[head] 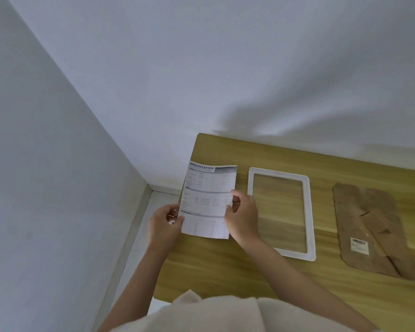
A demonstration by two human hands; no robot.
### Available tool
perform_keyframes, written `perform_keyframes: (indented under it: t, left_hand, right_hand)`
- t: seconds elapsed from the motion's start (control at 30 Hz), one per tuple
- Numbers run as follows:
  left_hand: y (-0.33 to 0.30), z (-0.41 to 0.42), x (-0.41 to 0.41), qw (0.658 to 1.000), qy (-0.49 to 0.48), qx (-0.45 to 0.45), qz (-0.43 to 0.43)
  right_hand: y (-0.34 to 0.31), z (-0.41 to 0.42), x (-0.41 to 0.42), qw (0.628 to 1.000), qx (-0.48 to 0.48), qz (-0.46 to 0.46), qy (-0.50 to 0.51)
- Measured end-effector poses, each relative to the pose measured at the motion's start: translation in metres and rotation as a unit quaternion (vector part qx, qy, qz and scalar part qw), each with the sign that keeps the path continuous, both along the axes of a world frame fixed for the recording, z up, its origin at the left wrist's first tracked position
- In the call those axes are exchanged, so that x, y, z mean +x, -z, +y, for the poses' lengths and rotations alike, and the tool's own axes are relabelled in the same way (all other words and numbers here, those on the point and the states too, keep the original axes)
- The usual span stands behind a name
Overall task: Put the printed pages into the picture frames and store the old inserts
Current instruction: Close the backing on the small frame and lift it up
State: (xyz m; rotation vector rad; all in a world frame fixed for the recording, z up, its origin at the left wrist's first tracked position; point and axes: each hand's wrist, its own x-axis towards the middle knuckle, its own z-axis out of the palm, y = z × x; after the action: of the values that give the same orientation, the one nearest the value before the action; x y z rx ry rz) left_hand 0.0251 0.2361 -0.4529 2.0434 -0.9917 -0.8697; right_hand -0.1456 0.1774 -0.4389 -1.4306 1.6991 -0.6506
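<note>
A printed page (pixel 207 200) headed "SPECIFICATION" is held up over the left end of the wooden table (pixel 225 264). My left hand (pixel 164 226) pinches its left edge and my right hand (pixel 243 216) pinches its right edge. To the right of the page a white picture frame (pixel 308 212) lies flat on the table, and the wood shows through its clear middle. Further right lies the frame's brown backing board (pixel 371 226), which carries a small white barcode label.
White walls meet in a corner to the left, and the table's far edge stands against the back wall. A strip of pale floor (pixel 139 240) runs along the table's left edge.
</note>
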Motion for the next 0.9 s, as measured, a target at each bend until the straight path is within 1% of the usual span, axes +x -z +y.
perform_keyframes:
  t: [0.23, 0.4, 0.57, 0.7, 0.9]
  left_hand:
    - [-0.02, -0.006, -0.026, 0.997, 0.031, -0.053, 0.056]
    - [-0.024, -0.014, -0.065, 0.988, 0.124, -0.042, 0.083]
    - [-0.017, -0.021, -0.1, 0.975, 0.203, -0.017, 0.092]
    - [-0.012, -0.026, -0.117, 0.968, 0.237, -0.005, 0.081]
    - [-0.006, -0.027, -0.124, 0.965, 0.261, -0.002, 0.037]
  right_hand:
    - [-0.005, 0.003, -0.041, 0.995, -0.09, -0.011, 0.044]
    - [-0.005, 0.009, -0.094, 0.989, -0.119, 0.004, 0.09]
    - [0.002, 0.012, -0.137, 0.991, -0.087, 0.014, 0.105]
    - [0.006, 0.011, -0.158, 0.992, -0.067, 0.027, 0.106]
    - [0.014, 0.006, -0.175, 0.994, -0.04, 0.049, 0.085]
